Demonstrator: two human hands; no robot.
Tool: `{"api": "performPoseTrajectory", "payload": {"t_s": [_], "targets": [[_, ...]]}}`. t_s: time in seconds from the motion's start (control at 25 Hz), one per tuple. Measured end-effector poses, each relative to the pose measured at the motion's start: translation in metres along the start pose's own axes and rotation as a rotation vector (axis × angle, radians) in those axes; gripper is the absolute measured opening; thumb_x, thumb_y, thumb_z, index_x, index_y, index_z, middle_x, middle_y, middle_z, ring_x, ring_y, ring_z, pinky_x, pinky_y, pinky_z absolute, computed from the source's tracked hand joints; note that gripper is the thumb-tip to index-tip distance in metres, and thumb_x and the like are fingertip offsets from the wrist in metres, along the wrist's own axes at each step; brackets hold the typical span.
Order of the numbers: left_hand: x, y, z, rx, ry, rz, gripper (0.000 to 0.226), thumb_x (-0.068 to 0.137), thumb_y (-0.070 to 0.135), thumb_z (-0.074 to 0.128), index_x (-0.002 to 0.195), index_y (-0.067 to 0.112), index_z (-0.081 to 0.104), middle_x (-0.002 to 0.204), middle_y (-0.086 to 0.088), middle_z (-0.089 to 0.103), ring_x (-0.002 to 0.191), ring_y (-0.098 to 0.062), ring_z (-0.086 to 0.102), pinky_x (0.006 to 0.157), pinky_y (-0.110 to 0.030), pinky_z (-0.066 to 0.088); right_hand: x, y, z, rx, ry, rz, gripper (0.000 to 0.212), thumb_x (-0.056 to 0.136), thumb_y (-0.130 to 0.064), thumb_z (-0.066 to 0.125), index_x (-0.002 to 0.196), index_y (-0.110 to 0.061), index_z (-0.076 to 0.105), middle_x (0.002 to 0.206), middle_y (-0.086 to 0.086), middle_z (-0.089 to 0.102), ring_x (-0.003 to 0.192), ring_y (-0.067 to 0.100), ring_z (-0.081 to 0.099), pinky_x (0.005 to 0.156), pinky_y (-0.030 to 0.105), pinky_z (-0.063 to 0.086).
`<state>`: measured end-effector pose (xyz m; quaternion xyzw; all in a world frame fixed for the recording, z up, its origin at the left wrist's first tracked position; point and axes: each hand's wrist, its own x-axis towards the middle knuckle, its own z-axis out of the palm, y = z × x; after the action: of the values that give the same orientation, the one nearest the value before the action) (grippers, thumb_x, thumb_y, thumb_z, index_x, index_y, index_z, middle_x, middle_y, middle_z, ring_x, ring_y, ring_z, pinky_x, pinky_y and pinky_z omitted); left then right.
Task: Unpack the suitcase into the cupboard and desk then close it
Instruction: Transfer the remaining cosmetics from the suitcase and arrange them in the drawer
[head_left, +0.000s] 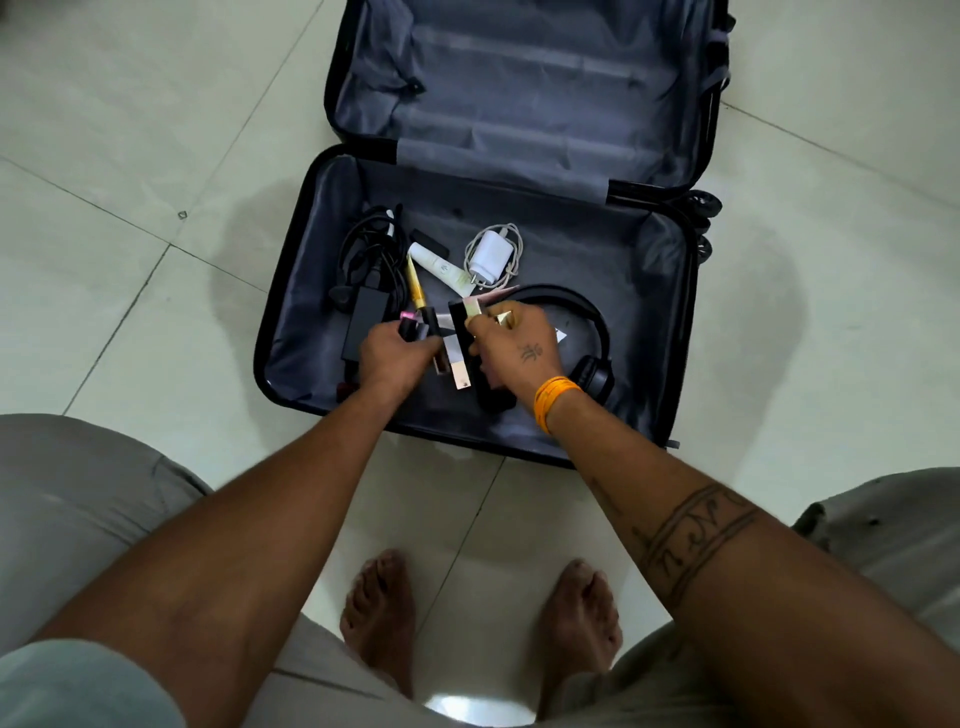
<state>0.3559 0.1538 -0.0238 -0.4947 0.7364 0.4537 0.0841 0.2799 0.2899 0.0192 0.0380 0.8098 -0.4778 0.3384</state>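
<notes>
Bare feet (480, 621) on floor tiles (104, 171) before the open suitcase (291, 312), whose near half holds, left to right, black cables (371, 249), my left hand (392, 358) gripping small cosmetics, my right hand (514, 340) pinching a gold-capped item, white charger (491, 254), and black headphones (587, 343).

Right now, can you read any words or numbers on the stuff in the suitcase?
No text reads clearly.
White tube: a small round mark, too small to read.
White charger: no print visible.
Small boxes in the left hand and right hand: blurred, no readable label.
Headphones: no visible brand.
</notes>
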Motion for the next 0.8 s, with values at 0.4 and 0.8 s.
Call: {"api": "performPoseTrajectory", "payload": {"t_s": [0.4,0.8], "targets": [[-0.111,0.14,-0.104,-0.501,-0.075,0.048,0.019,0.085,0.027,0.083,0.082,0.018,0.067,0.068,0.003,0.059,0.043,-0.003,0.043,0.039,-0.02,0.034,-0.08,-0.134,-0.086,0.408,0.104,0.07,0.018,0.096,-0.019,0.071,0.08,-0.011,0.068,0.06,0.008,0.063,0.04,0.012,0.05,0.04,0.018,0.037],[-0.317,0.342,-0.243,-0.561,-0.136,0.109,0.013,0.089,0.021,0.082,0.094,0.011,0.076,0.071,0.004,0.07,0.05,-0.004,0.057,0.042,-0.022,0.042,-0.261,-0.347,-0.219,0.453,0.084,-0.002,0.03,0.086,-0.028,0.084,0.067,-0.015,0.065,0.062,0.005,0.06,0.05,0.017,0.048,0.049,0.025,0.04]]}}
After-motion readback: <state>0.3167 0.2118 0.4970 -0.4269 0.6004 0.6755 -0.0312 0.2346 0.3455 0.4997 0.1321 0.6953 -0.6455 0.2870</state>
